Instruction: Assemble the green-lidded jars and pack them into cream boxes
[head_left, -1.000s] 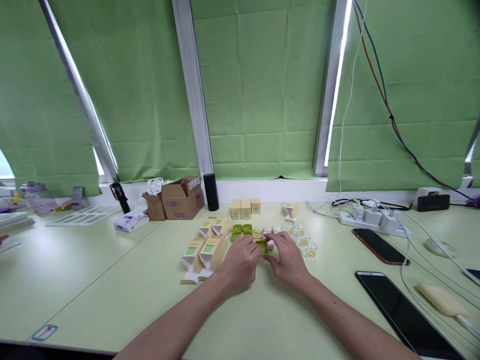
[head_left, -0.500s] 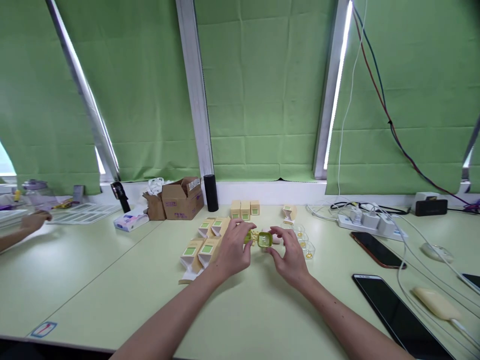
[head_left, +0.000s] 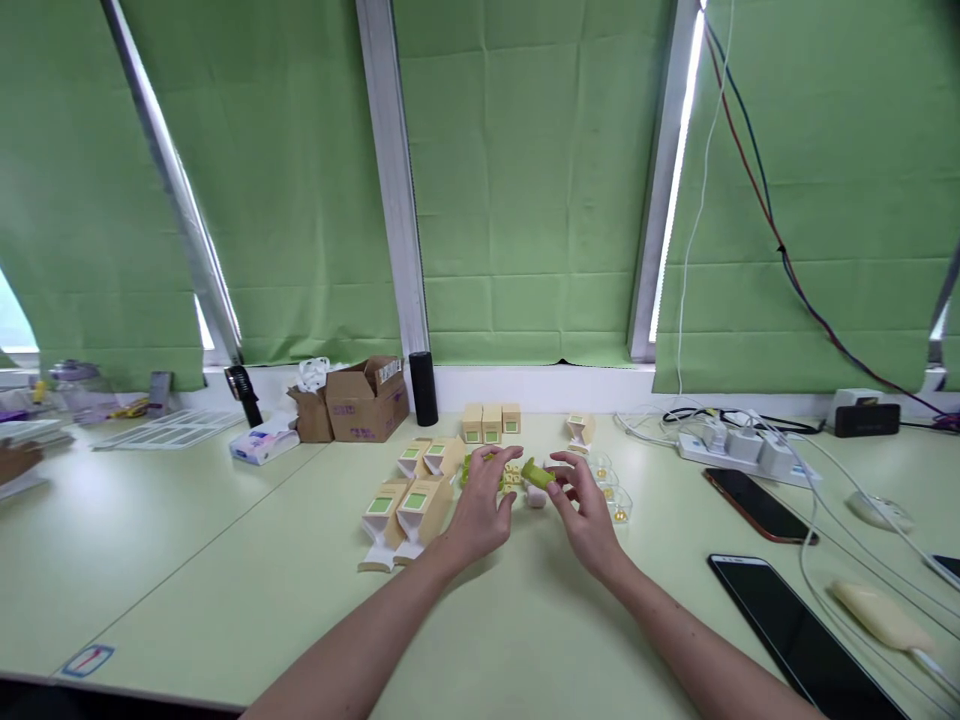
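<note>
My right hand (head_left: 586, 511) pinches a small green square case (head_left: 538, 473), lifted and tilted above the table. My left hand (head_left: 481, 510) hovers just left of it, fingers spread, holding nothing, over more green cases (head_left: 474, 463). Small white pieces (head_left: 535, 496) lie under the lifted case. Clear plastic cups with gold beads (head_left: 615, 502) sit to the right. Flat tan cartons with green labels (head_left: 409, 508) lie to the left, and three closed tan boxes (head_left: 491, 422) stand behind.
Pale green table (head_left: 225, 570). Brown cardboard boxes (head_left: 364, 398) and a black cylinder (head_left: 423, 387) stand at the back. Power strip (head_left: 742, 446), cables, two phones (head_left: 757, 503) and a tablet (head_left: 802, 625) lie at the right. Another person's hand (head_left: 16, 460) shows far left.
My right hand has lifted the green case off the table and tilted it on edge. My left hand has let go of it and opened. The other person's hand drew back left.
</note>
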